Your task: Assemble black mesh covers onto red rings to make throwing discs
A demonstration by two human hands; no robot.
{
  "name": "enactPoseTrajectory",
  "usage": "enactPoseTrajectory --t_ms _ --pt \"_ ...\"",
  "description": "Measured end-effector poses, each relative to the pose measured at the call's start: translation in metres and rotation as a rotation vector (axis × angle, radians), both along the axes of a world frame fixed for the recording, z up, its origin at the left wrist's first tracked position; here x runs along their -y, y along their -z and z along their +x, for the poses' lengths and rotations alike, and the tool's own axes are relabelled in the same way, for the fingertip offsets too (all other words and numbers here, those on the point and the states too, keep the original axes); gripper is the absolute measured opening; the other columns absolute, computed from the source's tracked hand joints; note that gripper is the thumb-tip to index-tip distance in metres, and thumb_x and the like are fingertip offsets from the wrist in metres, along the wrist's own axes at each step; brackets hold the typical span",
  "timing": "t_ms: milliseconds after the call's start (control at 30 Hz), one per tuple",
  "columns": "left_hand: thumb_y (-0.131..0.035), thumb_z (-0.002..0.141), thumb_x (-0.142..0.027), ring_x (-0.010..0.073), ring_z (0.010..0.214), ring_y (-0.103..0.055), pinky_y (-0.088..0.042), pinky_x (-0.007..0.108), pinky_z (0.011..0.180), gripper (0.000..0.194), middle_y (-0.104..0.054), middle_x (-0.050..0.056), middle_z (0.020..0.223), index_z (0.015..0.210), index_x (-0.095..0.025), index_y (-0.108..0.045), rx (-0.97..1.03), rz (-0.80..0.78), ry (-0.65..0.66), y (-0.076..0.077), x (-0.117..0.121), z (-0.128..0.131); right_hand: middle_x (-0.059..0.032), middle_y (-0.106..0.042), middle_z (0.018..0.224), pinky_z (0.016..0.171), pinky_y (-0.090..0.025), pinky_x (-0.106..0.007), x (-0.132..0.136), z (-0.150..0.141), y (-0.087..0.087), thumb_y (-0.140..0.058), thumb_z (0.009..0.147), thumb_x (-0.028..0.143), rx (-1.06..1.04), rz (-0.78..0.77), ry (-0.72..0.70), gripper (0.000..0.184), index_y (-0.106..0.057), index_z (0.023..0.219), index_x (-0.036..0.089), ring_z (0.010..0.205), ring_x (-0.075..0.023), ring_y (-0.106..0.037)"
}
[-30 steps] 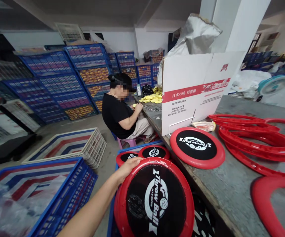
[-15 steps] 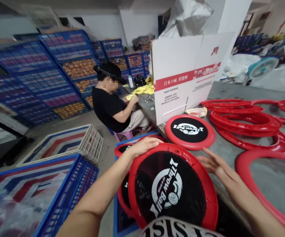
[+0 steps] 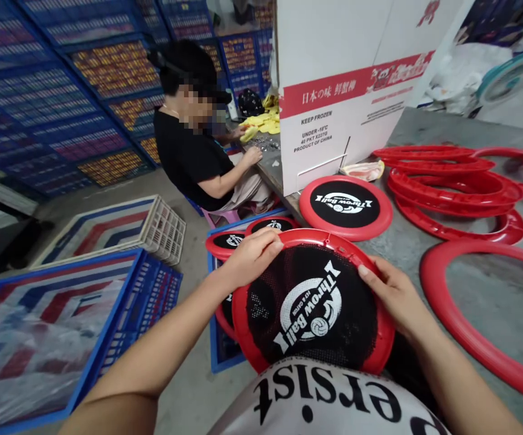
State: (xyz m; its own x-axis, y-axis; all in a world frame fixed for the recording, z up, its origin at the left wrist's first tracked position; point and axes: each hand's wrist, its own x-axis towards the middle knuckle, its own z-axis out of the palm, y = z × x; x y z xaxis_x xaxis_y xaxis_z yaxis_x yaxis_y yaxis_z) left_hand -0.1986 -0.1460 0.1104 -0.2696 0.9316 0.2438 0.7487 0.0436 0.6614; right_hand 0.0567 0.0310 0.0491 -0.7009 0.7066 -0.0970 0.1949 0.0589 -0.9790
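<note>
A round throw disc (image 3: 266, 326) with a red rim and black mesh, printed "Throw Ball", is held tilted against my body. On its upper left rim my left hand (image 3: 255, 254) is closed, fingers curled over the edge. My right hand (image 3: 391, 290) grips the upper right rim, thumb on the front and fingers behind. Beyond it, a second printed disc (image 3: 345, 208) lies flat at the table's edge. More such discs (image 3: 227, 243) lie in a blue crate (image 3: 218, 356) below to the left, partly hidden by my arm and the held disc.
Red rings (image 3: 456, 193) are heaped on the grey table (image 3: 483, 284), with a larger ring (image 3: 442, 302) nearer me. A white carton (image 3: 325, 103) stands upright behind. A seated person (image 3: 193, 145) works with yellow pieces. Lined crates (image 3: 139, 296) stand on the floor at left.
My right hand, earlier open beside the disc, has closed on its right rim. My left hand's fingers have curled over the rim. The camera view has tipped downward.
</note>
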Motion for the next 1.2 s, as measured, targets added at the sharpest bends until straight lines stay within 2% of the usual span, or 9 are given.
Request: enactPoseTrajectory --t_ms 100,233,300,400,500,600,700,867,1200 --pt "-0.057 0.091 -0.03 0.0232 0.117 -0.059 -0.042 0.036 0.101 0.009 -0.064 0.008 0.121 0.09 -0.021 -0.056 -0.04 -0.044 -0.002 -0.005 0.004 0.007 -0.0058 -0.075 0.103 0.084 -0.054 -0.034 0.001 0.002 -0.001 -0.066 0.085 0.065 -0.001 0.006 0.003 0.051 -0.068 0.112 0.022 0.095 -0.0238 -0.068" --pt "-0.065 0.081 -0.023 0.0227 0.108 -0.063 -0.045 0.037 0.098 0.01 -0.064 0.006 0.121 0.086 -0.021 -0.057 0.023 -0.071 -0.124 -0.005 -0.001 0.016 -0.0067 -0.074 0.105 0.085 -0.055 -0.038 -0.005 0.005 -0.005 -0.058 0.091 0.063 0.076 0.116 -0.051 0.048 -0.066 0.116 0.023 0.096 -0.0251 -0.068" --pt "-0.065 0.081 -0.022 0.0221 0.106 -0.063 -0.046 0.036 0.096 0.007 -0.065 0.005 0.116 0.082 -0.021 -0.058 0.076 -0.045 -0.174 -0.004 -0.004 0.021 -0.0083 -0.071 0.111 0.091 -0.054 -0.044 -0.007 0.003 -0.016 -0.058 0.093 0.059 0.089 0.35 -0.05 0.045 -0.065 0.12 0.024 0.103 -0.0274 -0.066" --pt "-0.065 0.081 -0.023 0.0221 0.108 -0.063 -0.046 0.036 0.098 0.006 -0.066 0.005 0.115 0.08 -0.021 -0.06 0.147 -0.006 -0.168 -0.005 -0.009 0.027 -0.0109 -0.064 0.128 0.107 -0.045 -0.053 -0.004 -0.01 -0.045 -0.061 0.093 0.044 -0.023 0.791 -0.011 0.034 -0.065 0.121 0.025 0.122 -0.0306 -0.058" --pt "-0.067 0.081 -0.023 0.0224 0.11 -0.063 -0.045 0.036 0.1 0.006 -0.066 0.005 0.115 0.079 -0.021 -0.061 0.199 0.018 -0.119 -0.008 -0.015 0.033 -0.0114 -0.06 0.136 0.11 -0.043 -0.055 0.005 -0.033 -0.08 -0.061 0.094 0.027 -0.127 0.995 -0.152 0.02 -0.066 0.113 0.024 0.13 -0.03 -0.054" --pt "-0.066 0.083 -0.022 0.0208 0.107 -0.063 -0.045 0.034 0.099 0.006 -0.066 0.005 0.114 0.08 -0.021 -0.061 0.235 0.045 -0.046 -0.012 -0.019 0.037 -0.0113 -0.059 0.139 0.109 -0.045 -0.051 0.011 -0.056 -0.102 -0.062 0.087 0.013 -0.058 1.014 -0.374 0.015 -0.067 0.099 0.021 0.132 -0.0289 -0.052" --pt "-0.064 0.085 -0.022 0.0203 0.107 -0.063 -0.046 0.034 0.098 0.007 -0.067 0.005 0.113 0.08 -0.021 -0.059 0.232 0.064 -0.018 -0.015 -0.02 0.041 -0.0115 -0.062 0.132 0.104 -0.048 -0.045 0.013 -0.069 -0.109 -0.068 0.081 0.011 0.098 0.979 -0.495 0.01 -0.066 0.088 0.019 0.125 -0.0281 -0.057" --pt "-0.063 0.087 -0.022 0.0201 0.107 -0.063 -0.046 0.034 0.097 0.007 -0.068 0.004 0.113 0.081 -0.021 -0.059 0.213 0.071 -0.011 -0.019 -0.019 0.044 -0.0066 -0.067 0.117 0.092 -0.048 -0.038 0.016 -0.067 -0.107 -0.062 0.088 0.015 0.136 0.956 -0.435 0.008 -0.062 0.081 0.02 0.111 -0.0237 -0.061" --pt "-0.06 0.087 -0.018 0.0166 0.094 -0.061 -0.044 0.03 0.087 0.007 -0.066 0.0 0.099 0.082 -0.021 -0.057 0.185 0.063 -0.022 -0.022 -0.024 0.049 -0.0038 -0.07 0.116 0.087 -0.044 -0.036 0.019 -0.06 -0.101 -0.058 0.088 0.014 0.106 0.912 -0.324 0.012 -0.06 0.078 0.02 0.106 -0.0223 -0.062"
